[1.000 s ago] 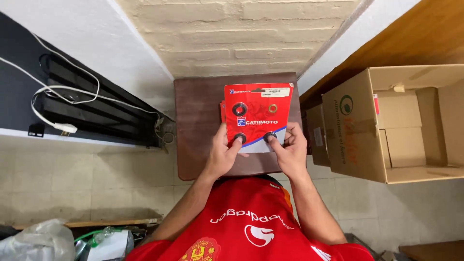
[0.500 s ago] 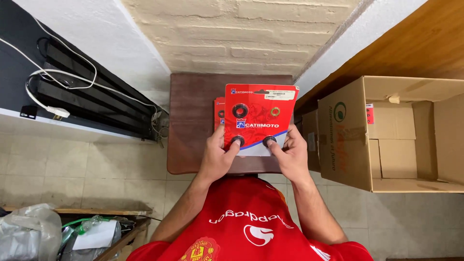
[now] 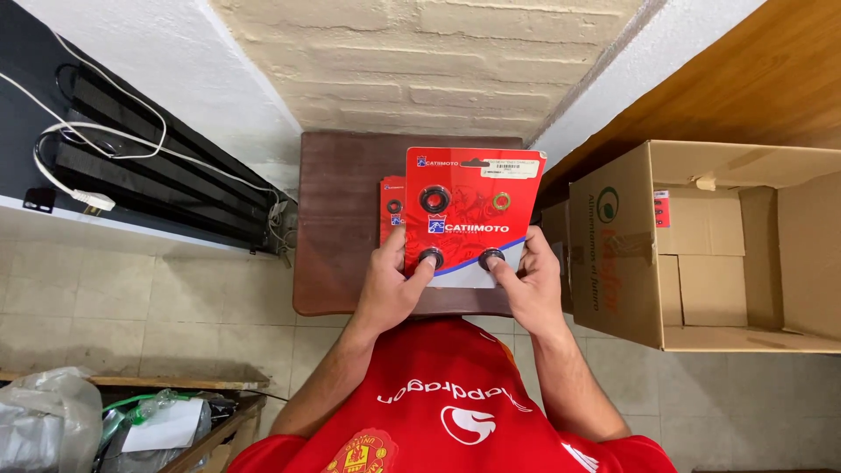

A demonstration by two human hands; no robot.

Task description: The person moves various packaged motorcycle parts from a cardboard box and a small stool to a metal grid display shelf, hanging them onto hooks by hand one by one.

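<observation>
Both my forearms reach forward over the near edge of the brown bench (image 3: 337,219). My left hand (image 3: 392,282) and right hand (image 3: 528,285) each grip a bottom corner of one red blister card (image 3: 469,215), thumbs on its face. It carries four rings. A second red card (image 3: 392,210) lies on the bench beneath

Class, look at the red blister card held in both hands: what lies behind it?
Behind the red blister card a second red card peeks out at its left edge, above the brown stool top. The rest of that card is covered.
</observation>
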